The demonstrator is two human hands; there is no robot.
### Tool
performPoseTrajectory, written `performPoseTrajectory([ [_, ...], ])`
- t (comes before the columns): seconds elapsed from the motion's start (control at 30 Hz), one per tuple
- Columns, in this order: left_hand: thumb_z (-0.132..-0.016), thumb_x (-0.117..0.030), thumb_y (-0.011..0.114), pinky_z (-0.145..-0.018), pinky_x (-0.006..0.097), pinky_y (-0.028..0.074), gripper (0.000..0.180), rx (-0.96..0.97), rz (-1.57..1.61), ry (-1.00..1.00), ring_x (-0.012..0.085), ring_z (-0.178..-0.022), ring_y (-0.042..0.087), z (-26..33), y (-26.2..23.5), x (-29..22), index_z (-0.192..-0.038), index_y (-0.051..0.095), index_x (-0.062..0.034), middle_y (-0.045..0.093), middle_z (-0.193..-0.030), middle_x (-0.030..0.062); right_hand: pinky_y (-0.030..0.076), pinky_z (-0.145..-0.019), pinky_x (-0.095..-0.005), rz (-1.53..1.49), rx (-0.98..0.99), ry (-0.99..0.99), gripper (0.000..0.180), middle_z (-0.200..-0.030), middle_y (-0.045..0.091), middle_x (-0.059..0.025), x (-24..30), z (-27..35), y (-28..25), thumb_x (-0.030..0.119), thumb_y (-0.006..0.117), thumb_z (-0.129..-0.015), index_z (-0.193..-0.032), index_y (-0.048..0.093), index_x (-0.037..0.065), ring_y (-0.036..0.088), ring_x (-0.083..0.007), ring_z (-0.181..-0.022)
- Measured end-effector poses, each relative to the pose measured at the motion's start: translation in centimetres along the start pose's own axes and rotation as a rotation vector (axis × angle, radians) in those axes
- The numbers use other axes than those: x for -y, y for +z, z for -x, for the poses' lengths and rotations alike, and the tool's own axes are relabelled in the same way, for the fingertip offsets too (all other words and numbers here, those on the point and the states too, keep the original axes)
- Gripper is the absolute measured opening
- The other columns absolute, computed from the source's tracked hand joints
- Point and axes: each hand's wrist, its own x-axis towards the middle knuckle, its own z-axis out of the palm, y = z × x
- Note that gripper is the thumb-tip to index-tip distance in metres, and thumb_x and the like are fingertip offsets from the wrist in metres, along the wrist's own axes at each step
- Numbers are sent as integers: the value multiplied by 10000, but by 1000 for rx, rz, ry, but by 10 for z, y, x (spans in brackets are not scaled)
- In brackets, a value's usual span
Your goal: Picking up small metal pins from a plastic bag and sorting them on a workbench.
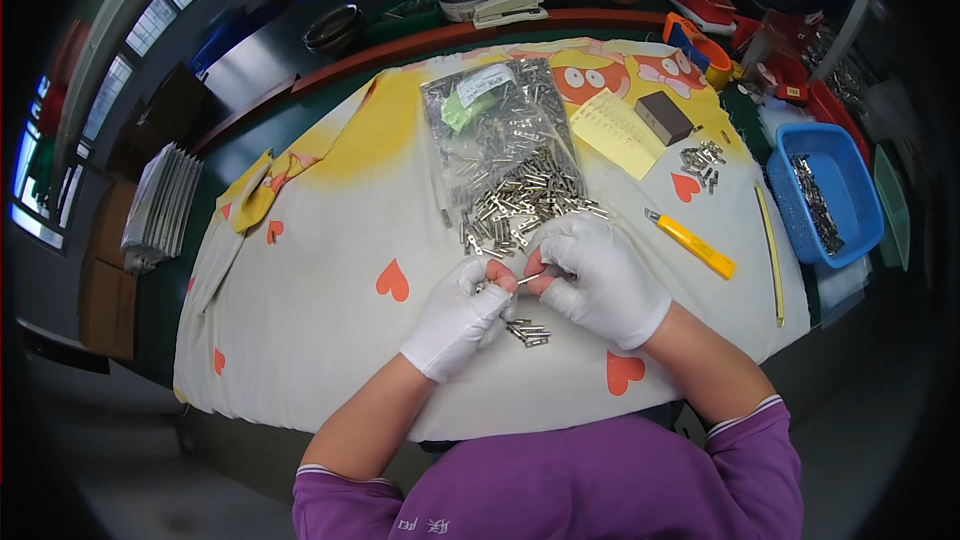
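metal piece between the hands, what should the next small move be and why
Perhaps lower the metal piece onto the small pile: the left hand and right hand hold it between them, and those similar-looking pieces lie close by.

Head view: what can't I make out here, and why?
All in the head view:
- Metal part: full shape, partly covered by the left hand and right hand.
- Yellow note: writing too small.
- Pile: lower pieces hidden under upper ones.
- Blue basket: its small pieces too tiny to tell apart.
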Motion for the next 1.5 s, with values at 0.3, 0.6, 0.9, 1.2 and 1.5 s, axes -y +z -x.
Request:
performPoseTrajectory([
  [0.3,-937,-288,444,-363,210,224,245,72,291,32,69,-384,286,-5,-13,7,-927,475,-45,450,-613,18,460,-709,-372,715,-448,551,83,-815,598,-118,-40,9,-83,111,648,-696,-754,636,53,578,-277,-777],
  [0.6,-942,-303,426,-369,214,221,268,34,317,28,69,-384,279,-4,-13,3,-960,460,-38,444,-629,21,453,-668,-322,292,-112,84,88,-755,585,-84,-19,-2,-39,29,666,-681,-754,620,42,566,-247,-742],
  [0.9,-945,-296,423,-363,220,226,266,68,333,38,73,-383,284,-4,-12,3,-959,466,-35,442,-620,24,458,-647,-356,156,385,-69,148,-722,562,-91,-2,10,3,125,700,-624,-735,628,59,568,-267,-723],
  [1.2,-939,-242,422,-368,211,233,207,66,331,34,66,-391,288,-4,-12,4,-945,476,-43,434,-604,9,455,-654,-372,206,389,60,99,-722,556,-105,2,10,11,98,667,-642,-701,605,48,557,-280,-730],
  [1.5,-820,-216,591,-417,184,293,150,19,-179,-26,30,-480,390,2,-3,-3,-858,519,-90,483,-645,-26,449,-653,-391,135,153,71,96,-743,552,-121,5,4,-5,130,647,-689,-708,594,52,561,-294,-748],
])
